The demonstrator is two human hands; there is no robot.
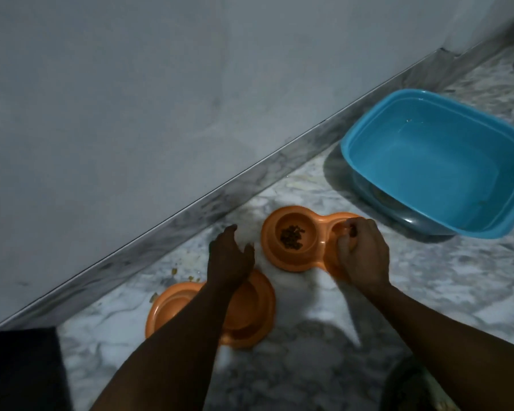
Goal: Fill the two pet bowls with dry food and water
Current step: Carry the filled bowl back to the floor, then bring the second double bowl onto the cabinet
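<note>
So there are 2 orange double feeders on the marble floor. The far feeder lies with its long axis running left to right, roughly along the wall's skirting, and its left cup holds a small heap of dry food. The right hand sits over that feeder's right cup, fingers curled shut around a few brown kibble bits that peek out at the thumb side. The left hand hangs just left of that feeder, fingers loosely spread and holding nothing. Under the left wrist is the near feeder — its long axis also goes left to right, and the forearm covers most of it. Beyond the right fingers, near but apart, stands a blue tub with water in it.
</note>
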